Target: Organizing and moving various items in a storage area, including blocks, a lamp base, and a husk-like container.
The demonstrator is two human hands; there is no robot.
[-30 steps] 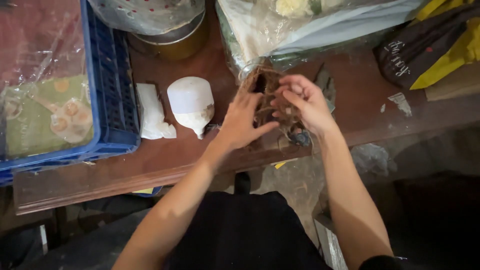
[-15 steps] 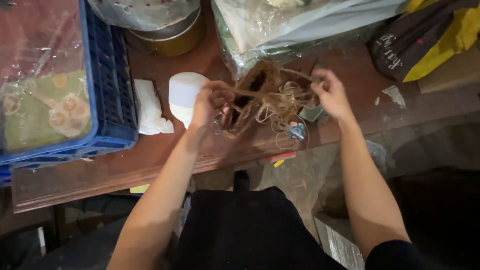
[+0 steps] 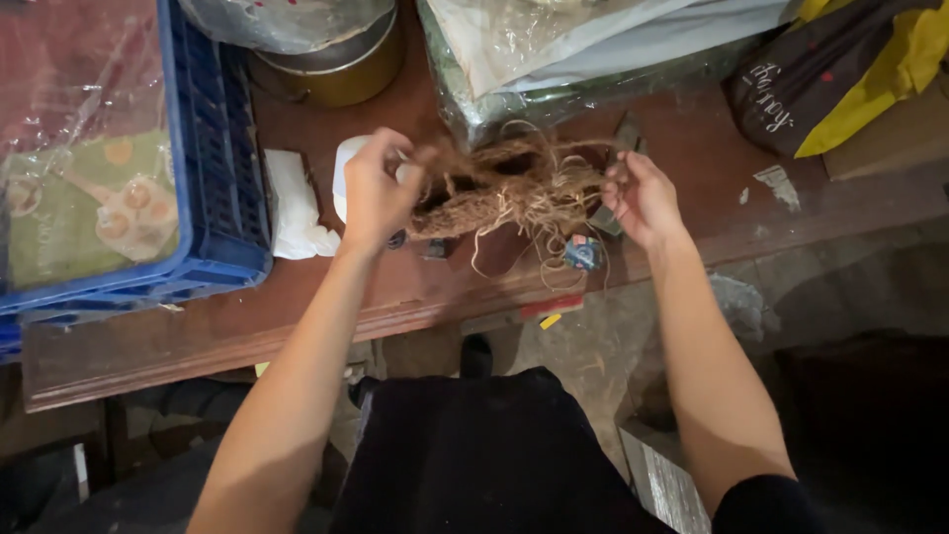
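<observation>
A brown wooden table (image 3: 247,316) runs across the frame, with a blue plastic crate (image 3: 213,168) at the upper left and a clear plastic bag (image 3: 593,59) at the top centre. Above the table's middle, a tangled bundle of brown fibrous twine (image 3: 514,193) stretches between both hands. The left hand (image 3: 374,188) is clenched around its thicker end, in front of a white plastic container (image 3: 346,163). The right hand (image 3: 643,198) pinches the loose strands on the other side.
</observation>
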